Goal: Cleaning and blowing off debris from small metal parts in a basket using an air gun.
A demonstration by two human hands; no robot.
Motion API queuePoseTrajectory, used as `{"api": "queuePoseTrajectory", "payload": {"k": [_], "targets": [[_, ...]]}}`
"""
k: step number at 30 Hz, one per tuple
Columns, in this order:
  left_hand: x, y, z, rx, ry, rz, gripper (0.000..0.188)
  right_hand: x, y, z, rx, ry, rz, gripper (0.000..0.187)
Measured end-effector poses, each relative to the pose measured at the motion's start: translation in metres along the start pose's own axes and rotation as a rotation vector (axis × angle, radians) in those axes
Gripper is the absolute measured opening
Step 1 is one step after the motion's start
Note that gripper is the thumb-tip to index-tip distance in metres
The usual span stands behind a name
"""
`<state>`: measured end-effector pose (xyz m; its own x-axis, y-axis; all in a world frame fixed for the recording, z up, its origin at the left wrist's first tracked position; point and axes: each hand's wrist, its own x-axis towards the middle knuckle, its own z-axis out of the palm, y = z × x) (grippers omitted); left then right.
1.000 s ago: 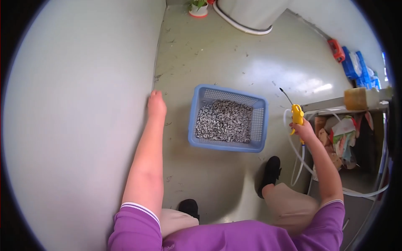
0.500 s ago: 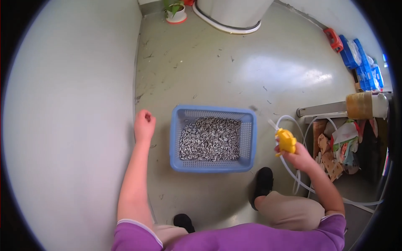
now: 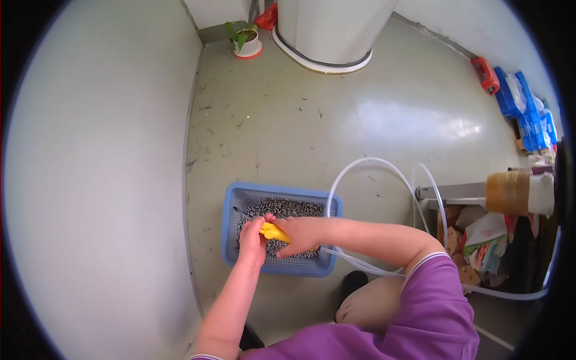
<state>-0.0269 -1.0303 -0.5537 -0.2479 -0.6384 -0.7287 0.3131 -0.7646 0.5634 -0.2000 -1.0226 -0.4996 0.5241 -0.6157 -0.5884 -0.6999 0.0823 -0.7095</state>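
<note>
One pale wall (image 3: 108, 168) stands well to the left of the grip, and greenish floor (image 3: 270, 132) spreads beyond it. Directly below both hands sits the blue basket (image 3: 226, 237), its rim around them on every side. From the grip's right, clear hose (image 3: 373, 159) arches up and away in loops. Half a second ago the hands were apart, one on either side of the basket; now the right hand (image 3: 300, 234) and left hand (image 3: 252, 240) meet over it, which brings the blowing tool above the load. The right hand is closed around the yellow air gun (image 3: 275, 233). The left hand, fingers curled, is at the gun's front end; whether it grips or merely touches, I cannot tell. Ahead and left of the grip, the thin nozzle (image 3: 236, 209) points toward the basket's far left corner. Small metal pieces (image 3: 294, 208) lie loose beneath and beyond the fingers.
</note>
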Motion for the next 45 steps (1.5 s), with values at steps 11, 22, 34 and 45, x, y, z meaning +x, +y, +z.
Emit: {"api": "queuePoseTrajectory", "payload": {"k": [11, 22, 34, 45], "targets": [[-0.006, -0.047, -0.011, 0.317, 0.015, 0.247, 0.017, 0.129, 0.198, -0.191, -0.108, 1.026, 0.312, 0.043], [-0.03, -0.092, -0.008, 0.329, 0.081, 0.467, 0.016, 0.161, 0.233, -0.183, -0.533, 1.019, 0.357, 0.019], [-0.036, -0.096, -0.02, 0.472, 0.016, 0.558, 0.018, 0.132, 0.232, -0.156, -0.581, 0.931, 0.467, 0.01], [-0.036, -0.097, -0.02, 0.593, -0.016, 0.638, 0.019, 0.064, 0.104, -0.111, 0.143, 0.435, -0.231, 0.023]]}}
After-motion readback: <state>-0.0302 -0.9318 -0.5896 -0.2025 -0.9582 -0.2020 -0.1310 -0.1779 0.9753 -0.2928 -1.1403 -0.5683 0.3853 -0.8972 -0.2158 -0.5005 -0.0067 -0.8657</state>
